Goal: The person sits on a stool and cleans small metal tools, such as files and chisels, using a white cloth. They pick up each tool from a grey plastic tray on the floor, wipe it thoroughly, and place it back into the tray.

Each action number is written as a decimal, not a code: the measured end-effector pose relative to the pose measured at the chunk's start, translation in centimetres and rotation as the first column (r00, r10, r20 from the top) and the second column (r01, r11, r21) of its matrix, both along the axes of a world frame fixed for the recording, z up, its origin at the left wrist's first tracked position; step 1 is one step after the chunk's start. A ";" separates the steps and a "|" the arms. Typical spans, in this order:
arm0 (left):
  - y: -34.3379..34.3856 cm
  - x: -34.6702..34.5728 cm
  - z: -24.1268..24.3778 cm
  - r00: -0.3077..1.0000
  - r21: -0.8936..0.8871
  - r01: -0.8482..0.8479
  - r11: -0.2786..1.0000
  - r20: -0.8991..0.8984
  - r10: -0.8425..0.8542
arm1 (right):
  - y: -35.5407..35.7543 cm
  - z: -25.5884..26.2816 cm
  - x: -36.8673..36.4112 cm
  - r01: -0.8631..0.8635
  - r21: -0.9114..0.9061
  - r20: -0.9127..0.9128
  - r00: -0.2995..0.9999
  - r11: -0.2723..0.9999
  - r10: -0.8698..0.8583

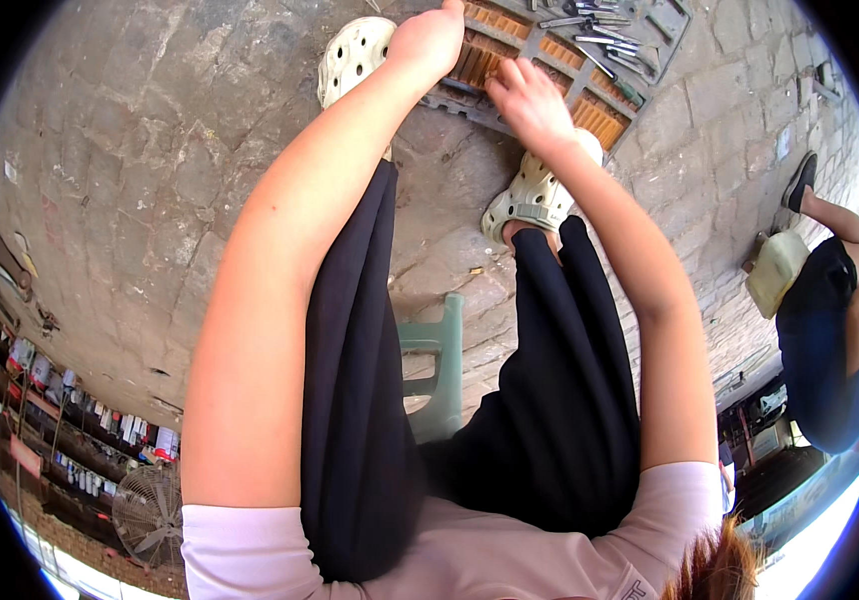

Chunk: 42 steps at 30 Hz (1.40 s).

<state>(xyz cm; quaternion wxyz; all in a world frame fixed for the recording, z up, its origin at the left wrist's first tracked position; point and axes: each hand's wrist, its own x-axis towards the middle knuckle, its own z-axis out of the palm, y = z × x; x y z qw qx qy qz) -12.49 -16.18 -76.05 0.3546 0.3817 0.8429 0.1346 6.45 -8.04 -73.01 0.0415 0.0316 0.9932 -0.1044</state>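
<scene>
A grey compartmented tray (513, 43) lies on the paving before me, with ribbed orange-brown strips (600, 120) in its compartments. My left hand (429, 39) is over the tray's left edge, beside a cream clog; its fingers are mostly hidden at the top of the view. Above the near middle compartments is my right hand (531, 97), fingers bent and their tips close to the ribbed strips. Whether anything small sits between those fingertips is not visible. Several slim metal tools (609, 34) are heaped on the tray's right part, near a green-handled screwdriver-like tool (628, 91).
My clogs (354, 60) stand close to the tray's near side. A green plastic stool (450, 360) is under me. On the right, another person (823, 345) is bent over near a pale container (777, 271). Loaded shelves (84, 420) and a fan (150, 514) are at lower left.
</scene>
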 end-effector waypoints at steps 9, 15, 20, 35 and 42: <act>0.0 0.1 0.6 1.000 -0.010 -0.005 1.000 0.002 0.005 | -2.0 0.3 0.7 0.152 -0.043 -0.005 0.988 0.987 -0.152; 0.0 0.3 0.2 1.000 0.034 0.008 0.999 -0.026 -0.007 | 2.1 -0.2 -0.8 0.290 -0.036 -0.143 0.946 0.956 -0.292; -1.7 1.9 0.2 0.966 0.174 -0.002 0.985 -0.255 0.047 | 0.9 2.2 -0.1 0.659 -0.746 0.353 0.513 0.096 -0.782; -2.0 6.1 3.5 0.524 0.021 -0.508 0.861 0.801 0.290 | 0.2 3.0 4.2 0.493 -0.814 0.561 0.532 -0.307 -0.635; -2.6 6.0 2.8 0.664 0.192 -0.440 0.878 0.728 0.174 | 0.3 3.7 4.9 0.658 -0.658 0.749 0.515 -0.368 -0.418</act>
